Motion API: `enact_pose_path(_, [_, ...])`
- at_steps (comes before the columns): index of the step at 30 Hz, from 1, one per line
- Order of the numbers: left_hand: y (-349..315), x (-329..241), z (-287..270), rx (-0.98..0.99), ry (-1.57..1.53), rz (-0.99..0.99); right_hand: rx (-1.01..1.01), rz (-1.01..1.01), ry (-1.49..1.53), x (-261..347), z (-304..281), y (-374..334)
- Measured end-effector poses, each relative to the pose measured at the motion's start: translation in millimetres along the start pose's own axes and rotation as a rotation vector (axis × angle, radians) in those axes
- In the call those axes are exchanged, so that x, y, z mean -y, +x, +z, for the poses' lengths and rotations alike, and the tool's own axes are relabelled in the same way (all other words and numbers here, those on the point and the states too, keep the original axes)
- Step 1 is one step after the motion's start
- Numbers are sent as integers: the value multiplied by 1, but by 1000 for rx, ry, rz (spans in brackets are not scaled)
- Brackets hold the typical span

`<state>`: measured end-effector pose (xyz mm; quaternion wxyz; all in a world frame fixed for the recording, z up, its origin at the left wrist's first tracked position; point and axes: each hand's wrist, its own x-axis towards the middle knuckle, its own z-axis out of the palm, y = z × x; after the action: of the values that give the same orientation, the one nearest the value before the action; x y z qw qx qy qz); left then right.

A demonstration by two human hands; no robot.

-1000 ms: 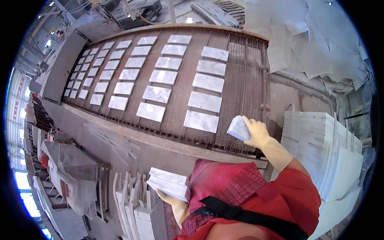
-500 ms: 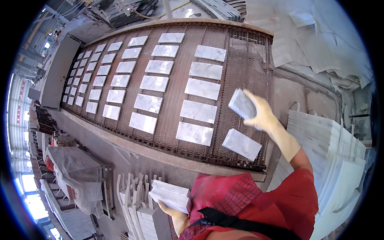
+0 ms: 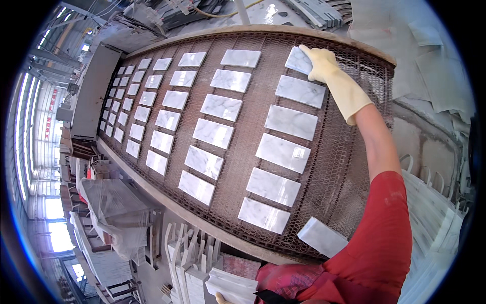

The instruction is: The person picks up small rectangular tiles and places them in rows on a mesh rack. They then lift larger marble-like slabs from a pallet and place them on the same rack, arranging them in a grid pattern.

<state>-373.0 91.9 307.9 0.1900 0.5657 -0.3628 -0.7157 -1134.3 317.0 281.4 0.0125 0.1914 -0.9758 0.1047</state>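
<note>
My right hand (image 3: 324, 65), in a cream rubber glove, reaches to the far end of the nearest row on the mesh conveyor. Its fingers grip the right end of a white, grey-veined marble tile (image 3: 296, 60), which lies on or just above the mesh. Below it in the same row lie several similar tiles, the closest being a marble tile (image 3: 300, 91). At the bottom edge my left hand (image 3: 221, 298), gloved too and mostly cut off, holds a stack of marble tiles (image 3: 232, 287) against my front. Near the conveyor's front edge a small stack of tiles (image 3: 322, 237) lies askew, partly behind my sleeve.
The brown mesh conveyor (image 3: 230, 162) carries more rows of tiles toward a grey machine housing (image 3: 93, 91). Its raised rim (image 3: 212, 238) runs along the near side. White slabs (image 3: 435, 202) stand at right; a plastic-covered pile (image 3: 114, 213) stands at left.
My right hand has moved away from me to the far side, taking its tile to the end of the row. The view has shifted, and my left hand with its stack sits lower in it.
</note>
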Motion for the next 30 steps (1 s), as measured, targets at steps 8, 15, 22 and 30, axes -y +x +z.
enact_pose_path(8, [3, -2, 20, -48, 74, -11, 47, -46, 16, -20, 42, 42])
enact_pose_path(15, [4, -3, 26, -27, 101, -16, 33, -127, -10, -27, 34, 43])
enact_pose_path(22, [2, 0, 19, 5, 104, -11, -201, -13, 62, -91, 10, -9])
enact_pose_path(30, [2, 9, 10, 61, 104, -5, 13, 141, 70, -179, 3, -104])
